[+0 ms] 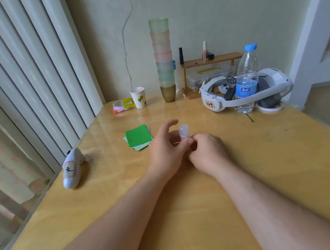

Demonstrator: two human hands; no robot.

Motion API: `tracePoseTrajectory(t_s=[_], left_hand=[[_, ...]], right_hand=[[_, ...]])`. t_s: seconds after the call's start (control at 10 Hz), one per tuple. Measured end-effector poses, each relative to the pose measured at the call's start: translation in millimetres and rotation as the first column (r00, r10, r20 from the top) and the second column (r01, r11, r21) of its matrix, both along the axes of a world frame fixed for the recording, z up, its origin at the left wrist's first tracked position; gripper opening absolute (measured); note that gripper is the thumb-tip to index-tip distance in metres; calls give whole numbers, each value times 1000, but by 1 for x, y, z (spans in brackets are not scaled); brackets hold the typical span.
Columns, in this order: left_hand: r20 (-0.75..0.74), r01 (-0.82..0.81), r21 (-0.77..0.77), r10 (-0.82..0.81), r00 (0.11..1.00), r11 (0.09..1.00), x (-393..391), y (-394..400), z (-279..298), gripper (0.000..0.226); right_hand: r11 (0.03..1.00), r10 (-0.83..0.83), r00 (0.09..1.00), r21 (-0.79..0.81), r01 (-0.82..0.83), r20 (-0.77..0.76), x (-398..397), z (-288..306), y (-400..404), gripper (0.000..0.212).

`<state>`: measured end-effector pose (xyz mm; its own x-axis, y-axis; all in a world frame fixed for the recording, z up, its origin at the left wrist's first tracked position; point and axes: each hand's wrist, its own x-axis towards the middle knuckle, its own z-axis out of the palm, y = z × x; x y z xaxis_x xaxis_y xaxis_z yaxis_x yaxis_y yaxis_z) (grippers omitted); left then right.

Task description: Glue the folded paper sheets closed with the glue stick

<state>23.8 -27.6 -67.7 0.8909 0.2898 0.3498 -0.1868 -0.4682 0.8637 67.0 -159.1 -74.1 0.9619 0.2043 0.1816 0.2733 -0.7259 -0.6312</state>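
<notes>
Both hands meet mid-table [244, 157] on the glue stick [184, 130] — right hand [208, 151] curled round its base. Left hand [167, 144] pinches it by thumb, other fingers spread. Green papers [138, 137] lie just left.

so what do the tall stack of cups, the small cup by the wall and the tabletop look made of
Stack of cups: probably frosted plastic; the pastel walls look translucent and matt. Small cup: paper, going by its opaque white wall, printed leaf and rolled rim. Tabletop: seems lacquered wood or wood-look laminate; yellowish and glossy, with reflections near the far edge.
</notes>
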Motion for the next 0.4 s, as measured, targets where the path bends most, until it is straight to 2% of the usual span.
tracePoseTrajectory(t_s=[0.1,0.2,0.3,0.4], left_hand=[[-48,-42,74,46,998,996,5,1,-1,37],[-79,-67,136,78,994,988,5,1,-4,31],[-164,-25,236,65,984,971,2,3,-5,38],[-268,60,192,-7,963,980,-2,3,-3,66]], right_hand=[[999,-1,999,-50,3,48,7,-6,1,21],[998,-1,998,-66,5,64,9,-10,1,20],[996,28,997,-92,-22,69,11,-13,1,16],[994,49,998,-96,-44,47,6,-10,-4,12]])
